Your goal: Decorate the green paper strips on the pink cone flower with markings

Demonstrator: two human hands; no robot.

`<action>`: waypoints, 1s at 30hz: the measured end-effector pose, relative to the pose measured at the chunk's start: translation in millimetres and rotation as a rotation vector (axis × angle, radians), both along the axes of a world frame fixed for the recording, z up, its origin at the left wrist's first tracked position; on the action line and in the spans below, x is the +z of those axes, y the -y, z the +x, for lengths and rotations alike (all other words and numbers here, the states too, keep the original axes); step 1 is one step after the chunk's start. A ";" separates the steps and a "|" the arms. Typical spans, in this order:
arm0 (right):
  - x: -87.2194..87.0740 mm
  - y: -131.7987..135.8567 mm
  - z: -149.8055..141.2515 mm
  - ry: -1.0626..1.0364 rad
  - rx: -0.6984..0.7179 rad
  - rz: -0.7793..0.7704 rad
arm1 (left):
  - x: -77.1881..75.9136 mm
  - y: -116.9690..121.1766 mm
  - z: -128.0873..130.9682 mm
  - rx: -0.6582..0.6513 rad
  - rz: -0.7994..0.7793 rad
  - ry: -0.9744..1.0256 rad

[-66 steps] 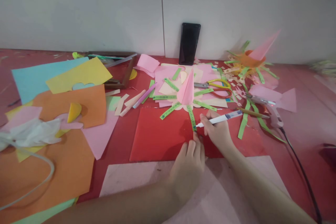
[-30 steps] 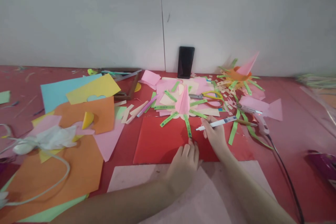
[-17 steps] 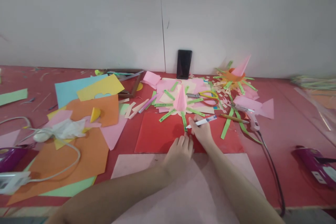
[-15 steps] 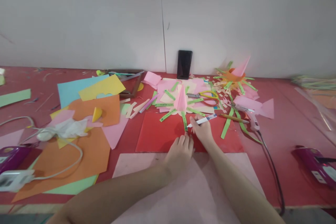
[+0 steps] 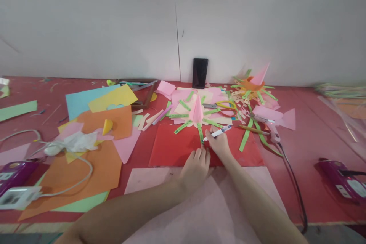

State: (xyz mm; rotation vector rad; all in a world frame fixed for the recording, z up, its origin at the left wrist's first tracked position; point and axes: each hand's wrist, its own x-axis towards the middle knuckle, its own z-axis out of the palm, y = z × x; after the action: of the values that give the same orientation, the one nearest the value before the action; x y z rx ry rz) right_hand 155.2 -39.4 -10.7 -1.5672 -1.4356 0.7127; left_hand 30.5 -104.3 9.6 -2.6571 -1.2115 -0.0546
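My right hand (image 5: pixel 219 143) is closed around a white marker pen (image 5: pixel 219 132) with a dark blue end. Its tip meets the lower end of a green paper strip (image 5: pixel 200 131) that bears dark markings. At the strip's near end, the fingers of my left hand (image 5: pixel 196 166) are bent and drawn together, seemingly holding that end. The strip hangs off a paper craft with a pink cone (image 5: pixel 196 109) in its middle and several green strips spread around it. Under both hands lies a shiny red sheet (image 5: pixel 171 148).
Scissors (image 5: pixel 225 106), a glue gun (image 5: pixel 273 129) and a second cone craft (image 5: pixel 254 84) are on the right. A black phone (image 5: pixel 199 73) leans on the wall. Orange paper (image 5: pixel 94 167), a white cable (image 5: pixel 82 190) and purple power strips (image 5: pixel 339 179) lie at the sides.
The view has tilted up slightly. The marker pen's tip has moved a little along the end of the strip; both hands keep nearly the same place.
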 end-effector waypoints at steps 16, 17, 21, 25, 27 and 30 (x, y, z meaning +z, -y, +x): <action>-3.7 0.0 0.1 0.033 -0.010 0.027 | -3.2 0.1 0.0 0.013 -0.009 -0.009; -4.3 -0.2 0.4 0.024 -0.011 0.022 | -3.9 -0.1 0.0 0.010 -0.001 -0.008; -5.2 -1.4 1.1 0.009 -0.037 0.035 | -6.6 -0.9 -0.1 -0.009 0.034 0.009; -3.6 0.4 -0.3 -0.127 -0.037 -0.024 | -7.5 -0.8 -0.6 -0.014 0.052 0.026; -1.7 2.9 -0.5 -0.265 -0.058 -0.042 | -7.1 -0.3 -0.8 -0.012 0.040 0.032; 5.5 4.4 3.7 -0.338 -0.130 0.042 | -6.5 0.5 -0.9 -0.011 0.026 0.040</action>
State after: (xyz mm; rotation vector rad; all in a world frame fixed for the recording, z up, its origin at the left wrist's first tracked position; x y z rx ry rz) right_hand 159.0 -43.7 -5.2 -1.4138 -1.0844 0.8199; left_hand 29.6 -104.8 3.1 -2.6521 -1.2004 -0.1249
